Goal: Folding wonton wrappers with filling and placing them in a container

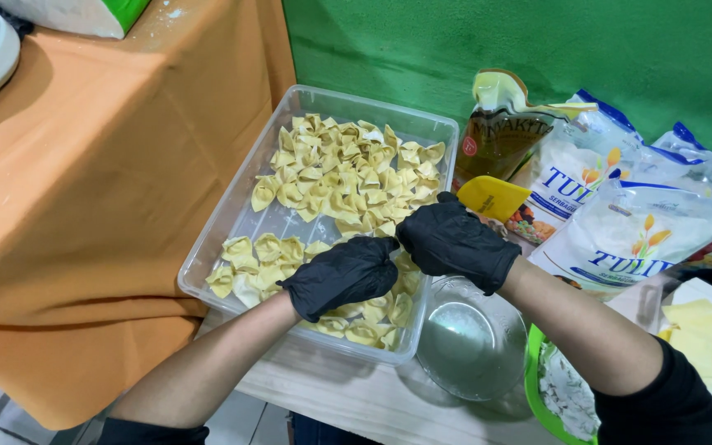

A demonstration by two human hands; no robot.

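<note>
A clear plastic tub (pixel 232 216) holds many pale yellow folded dumplings (pixel 348 169), piled at the far end and along the near side. Both my hands wear black gloves and hover over the tub's near right part. My left hand (pixel 341 274) is curled, fingers bent towards my right hand (pixel 453 241), and the fingertips of the two meet. Whatever sits between the fingertips is hidden by the gloves.
A glass bowl (pixel 471 339) stands right of the tub. Behind it are an oil pouch (pixel 500 124), a yellow scraper (pixel 492 196) and flour bags (pixel 636 231). A green bowl (pixel 537 387) and square wrappers (pixel 702 325) lie at right. An orange cloth (pixel 84 206) covers the left table.
</note>
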